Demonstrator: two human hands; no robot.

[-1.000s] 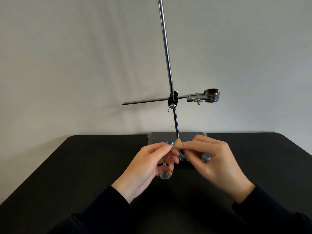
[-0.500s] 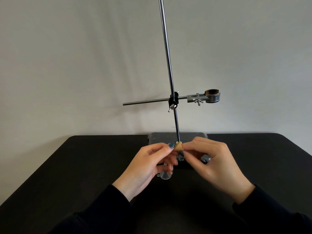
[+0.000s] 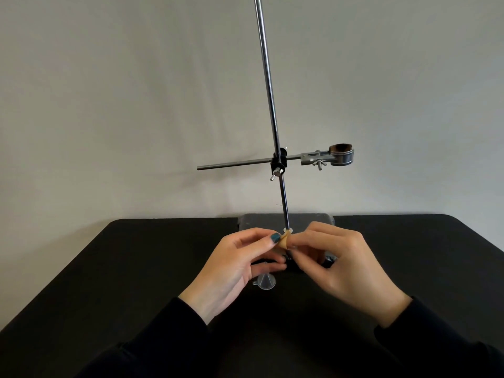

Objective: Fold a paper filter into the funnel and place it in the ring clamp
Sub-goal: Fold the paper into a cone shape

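Hands [image 3: 289,257] on upright folded filter [image 3: 284,242]

Folded tan paper filter [image 3: 284,242] above clear funnel [image 3: 266,282] lying rim-down

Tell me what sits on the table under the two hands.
Under the left hand a clear plastic funnel rests wide mouth down on the black table. The right hand hides part of the stand's base.

No text, label, brand, number or sign can be read anywhere in view.
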